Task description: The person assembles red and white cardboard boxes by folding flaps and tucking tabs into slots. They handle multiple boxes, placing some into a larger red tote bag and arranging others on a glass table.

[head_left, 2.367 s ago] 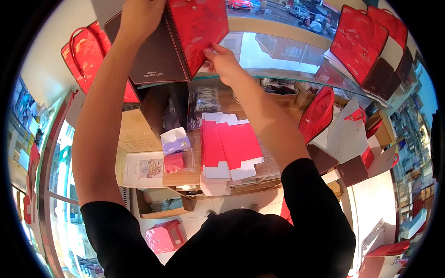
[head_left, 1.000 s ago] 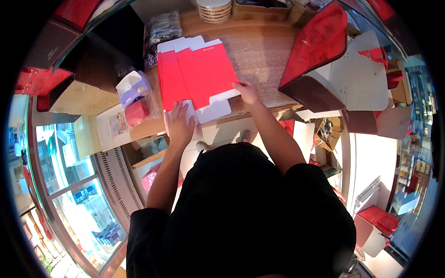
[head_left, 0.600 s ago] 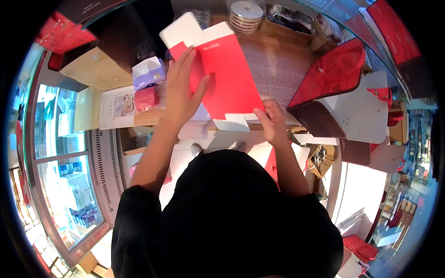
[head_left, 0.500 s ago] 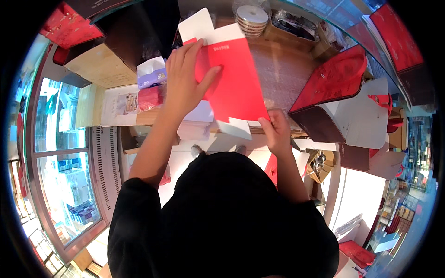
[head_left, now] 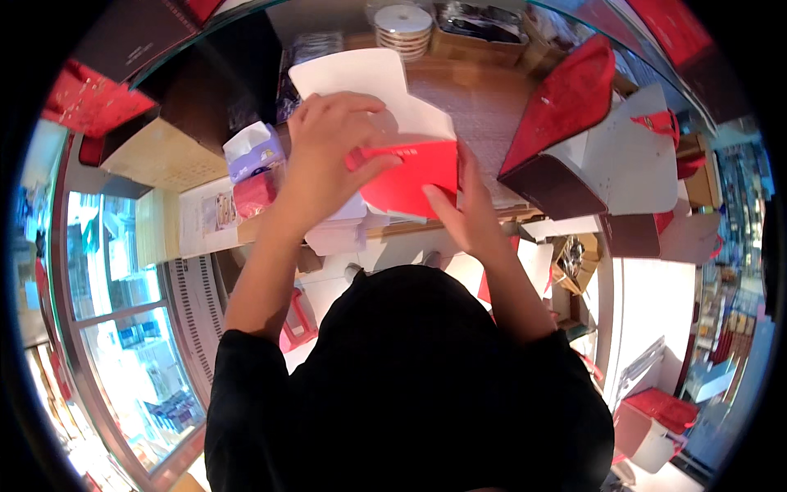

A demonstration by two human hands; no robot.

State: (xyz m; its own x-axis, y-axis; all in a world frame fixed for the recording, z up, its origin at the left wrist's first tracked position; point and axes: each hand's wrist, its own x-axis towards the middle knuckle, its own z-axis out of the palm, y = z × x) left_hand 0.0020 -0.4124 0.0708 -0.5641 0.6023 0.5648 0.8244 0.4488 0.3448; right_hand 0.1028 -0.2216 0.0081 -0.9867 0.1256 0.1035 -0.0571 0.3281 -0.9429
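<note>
Between my hands is a red cardboard box (head_left: 418, 172) with a white inside, held above the near edge of the wooden counter (head_left: 463, 98). It stands partly opened out, its white flaps raised at the far side and its red face toward me. My left hand (head_left: 332, 156) grips the box's left side, the thumb along the red front edge and the fingers over the white inside. On the right side, my right hand (head_left: 463, 205) has its thumb on the red face and its fingers behind, partly hidden.
A purple-and-white tissue pack (head_left: 254, 152) and a stack of white cards (head_left: 336, 234) lie at the left. Spools of ribbon (head_left: 403, 31) and a carton of dark packets (head_left: 479, 33) stand at the back. An open red-and-grey gift box (head_left: 566, 123) takes up the right.
The red box was flat and tilted upright; now it is opened out, with more white inside showing. My right hand has moved up and left along it, and my left hand lower.
</note>
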